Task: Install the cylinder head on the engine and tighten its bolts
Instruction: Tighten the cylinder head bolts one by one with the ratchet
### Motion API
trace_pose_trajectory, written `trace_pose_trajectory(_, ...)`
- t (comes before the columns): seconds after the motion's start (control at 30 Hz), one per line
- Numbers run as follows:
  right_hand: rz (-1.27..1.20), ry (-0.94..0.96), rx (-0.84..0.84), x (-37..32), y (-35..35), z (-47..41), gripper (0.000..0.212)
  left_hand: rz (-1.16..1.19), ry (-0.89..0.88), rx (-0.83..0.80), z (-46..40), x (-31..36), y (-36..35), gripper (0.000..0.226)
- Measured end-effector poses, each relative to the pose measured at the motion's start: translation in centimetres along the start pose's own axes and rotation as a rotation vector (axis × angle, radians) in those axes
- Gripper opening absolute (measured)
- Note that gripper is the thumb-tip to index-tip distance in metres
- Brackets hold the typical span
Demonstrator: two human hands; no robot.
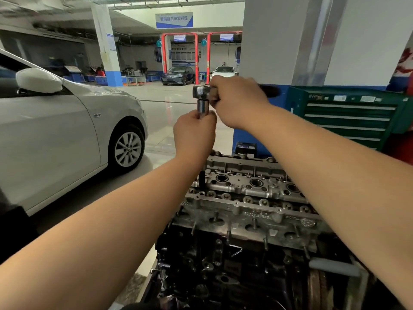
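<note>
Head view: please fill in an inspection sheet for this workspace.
Surface: glossy workshop floor; no bench seen.
Job's things: cylinder head sits on the engine; ratchet wrench with extension stands upright at the head's left end.
Clutter: nothing seen.
Grippers: left hand grips the extension; right hand grips the wrench.
Cables: thin wire on the engine.
Surroundings: silver car, green tool cabinet, red lift posts.

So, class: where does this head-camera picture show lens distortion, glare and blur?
Head view: wide-angle bending curves the pillar and stretches both forearms; ceiling lights glare off the glossy floor; the ratchet and right hand look slightly soft.
</note>
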State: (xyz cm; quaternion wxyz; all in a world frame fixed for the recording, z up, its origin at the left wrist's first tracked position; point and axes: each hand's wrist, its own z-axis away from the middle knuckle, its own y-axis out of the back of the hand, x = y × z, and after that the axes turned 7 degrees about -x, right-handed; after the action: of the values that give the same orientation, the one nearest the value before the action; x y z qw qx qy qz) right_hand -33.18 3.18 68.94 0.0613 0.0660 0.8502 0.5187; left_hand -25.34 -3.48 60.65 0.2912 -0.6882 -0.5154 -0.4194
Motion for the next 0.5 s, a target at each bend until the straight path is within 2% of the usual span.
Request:
trace_pose_trajectory(0.07,0.357,-0.064,0.021,-0.8,0.9,0.5,0.005,-0.052,-0.056,0.053,-0.1,-0.4,0.2,0.045)
trace_pose_trajectory(0.1,0.449,-0.085,0.069,-1.2,1.2,1.0,0.010,-0.071,-0.088,0.064,0.0,-0.6,0.2,0.044)
trace_pose_trajectory(0.17,0.569,-0.104,0.121,-1.8,1.3,2.0,0.023,-0.089,-0.118,0.070,0.2,-0.8,0.0,0.041)
trace_pose_trajectory(0.23,0.561,-0.106,0.178,-1.7,1.0,2.2,0.025,-0.110,-0.108,0.094,0.6,-1.0,-0.3,0.039)
trace_pose_trajectory(0.3,0.455,-0.071,0.214,-0.5,0.1,1.2,0.016,-0.089,-0.067,0.139,1.3,-1.1,-0.9,0.040)
trace_pose_trajectory(0.37,0.225,-0.014,0.166,0.6,-0.8,0.3,0.010,-0.012,-0.003,0.160,2.3,-1.0,-1.7,0.038)
trace_pose_trajectory(0.47,-0.253,0.037,0.144,0.8,-1.7,0.4,0.033,0.049,0.055,0.131,2.8,-0.6,-2.4,0.031)
trace_pose_trajectory(0.5,-0.267,0.033,0.143,0.6,-1.6,0.5,0.033,0.043,0.063,0.123,2.7,-0.5,-2.3,0.031)
